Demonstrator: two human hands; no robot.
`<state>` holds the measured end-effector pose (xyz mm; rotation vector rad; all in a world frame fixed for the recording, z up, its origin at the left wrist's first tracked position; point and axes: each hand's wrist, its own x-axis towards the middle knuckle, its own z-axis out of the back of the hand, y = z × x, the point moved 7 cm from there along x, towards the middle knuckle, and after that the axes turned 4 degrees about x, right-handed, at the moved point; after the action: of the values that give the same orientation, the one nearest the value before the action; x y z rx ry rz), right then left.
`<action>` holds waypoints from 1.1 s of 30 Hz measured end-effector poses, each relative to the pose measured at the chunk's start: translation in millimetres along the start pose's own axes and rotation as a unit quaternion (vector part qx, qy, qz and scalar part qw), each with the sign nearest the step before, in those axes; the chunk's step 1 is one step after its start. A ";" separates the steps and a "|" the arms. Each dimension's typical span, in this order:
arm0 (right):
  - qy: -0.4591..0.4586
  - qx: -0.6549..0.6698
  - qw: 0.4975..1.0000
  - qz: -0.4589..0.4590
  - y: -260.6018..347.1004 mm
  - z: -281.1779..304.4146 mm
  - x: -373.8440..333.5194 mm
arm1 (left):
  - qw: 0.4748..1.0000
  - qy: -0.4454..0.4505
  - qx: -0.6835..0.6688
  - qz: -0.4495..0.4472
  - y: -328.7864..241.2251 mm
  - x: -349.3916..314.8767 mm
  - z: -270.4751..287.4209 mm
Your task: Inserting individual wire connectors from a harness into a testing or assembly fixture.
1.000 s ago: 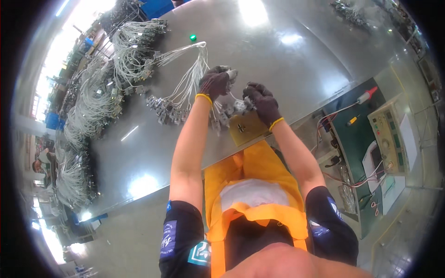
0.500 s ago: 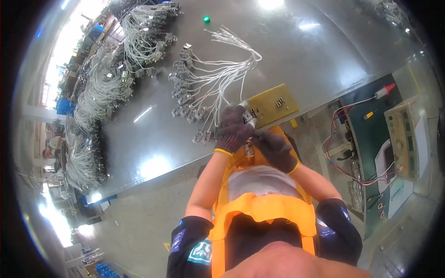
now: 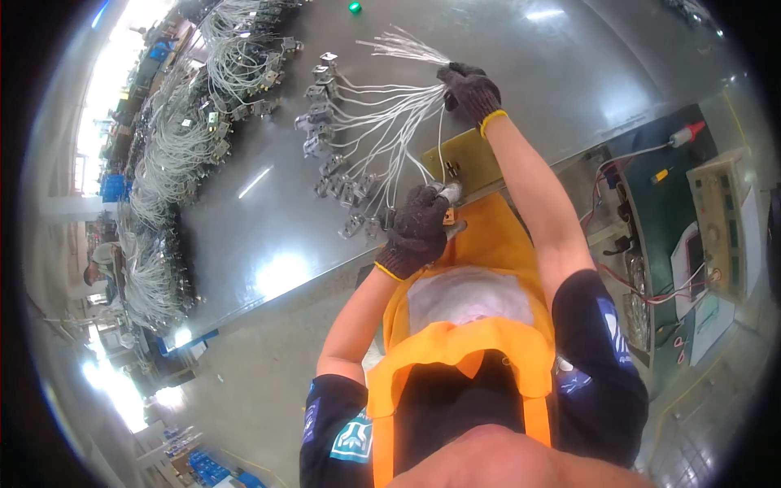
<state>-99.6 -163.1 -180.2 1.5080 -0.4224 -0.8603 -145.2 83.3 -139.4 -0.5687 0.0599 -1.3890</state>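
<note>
Both my hands wear dark knit gloves with yellow cuffs. My right hand (image 3: 472, 91) is closed round a bundle of white wires (image 3: 399, 99) above the table, where their loose ends fan out to the left. Small metal fittings (image 3: 325, 126) hang on the other ends of the wires, lying in a curved row. Near the table's front edge, my left hand (image 3: 416, 226) is closed on a small metal fitting (image 3: 449, 193), largely covered by the fingers. A brass-coloured plate (image 3: 478, 163) lies beside it, partly behind my right forearm.
Big heaps of similar wired fittings (image 3: 175, 171) line the table's left side. A small green light (image 3: 355, 7) shows at the far edge. To the right, a side bench holds a control box (image 3: 716, 220), a red-tipped connector (image 3: 687, 134), a yellow-handled tool (image 3: 664, 175) and scissors (image 3: 681, 348).
My right hand has moved from beside the left hand up and away to the wire bundle and closed on it. The left hand stays near the plate, slightly nearer me.
</note>
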 end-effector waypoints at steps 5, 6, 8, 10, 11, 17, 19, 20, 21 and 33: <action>0.047 0.173 0.984 -0.007 -28.6 1.6 -9.8 | 0.999 0.038 -0.009 0.030 6.3 -2.7 -11.5; 0.051 0.265 0.962 0.032 -17.8 1.3 -26.4 | 0.999 0.021 -0.010 0.047 12.4 -5.4 -7.3; 0.046 0.354 0.931 0.070 -0.3 18.1 -67.2 | 0.998 -0.015 0.011 0.053 17.0 -6.8 -0.7; 0.091 0.390 0.916 0.012 -6.2 35.3 -111.4 | 0.986 0.000 -0.118 0.118 42.6 -12.4 -0.3; 0.113 0.372 0.921 -0.012 -22.4 41.1 -127.6 | 0.956 -0.019 -0.247 0.155 63.1 -22.8 -4.9; 0.303 0.260 0.916 -0.045 -125.4 9.3 -220.3 | 0.944 -0.063 -0.259 0.193 73.8 -1.4 8.8; 0.344 0.270 0.897 0.061 -124.7 -12.4 -234.8 | 0.962 -0.040 -0.213 0.167 76.4 3.0 4.6; 0.328 0.429 0.836 -0.092 -130.2 -35.2 -236.5 | 0.946 -0.043 -0.258 0.191 78.6 3.1 3.6; 0.300 0.564 0.731 -0.241 -133.3 -54.0 -242.5 | 0.928 -0.049 -0.301 0.216 80.7 1.9 4.3; 0.198 0.605 0.750 -0.179 -112.2 -69.9 -210.4 | 0.992 0.069 0.066 -0.081 28.4 -15.6 42.0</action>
<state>-211.4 51.2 -237.7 2.9984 -0.3775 -0.4658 -107.2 114.3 -119.2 -0.3741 0.0337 -1.5759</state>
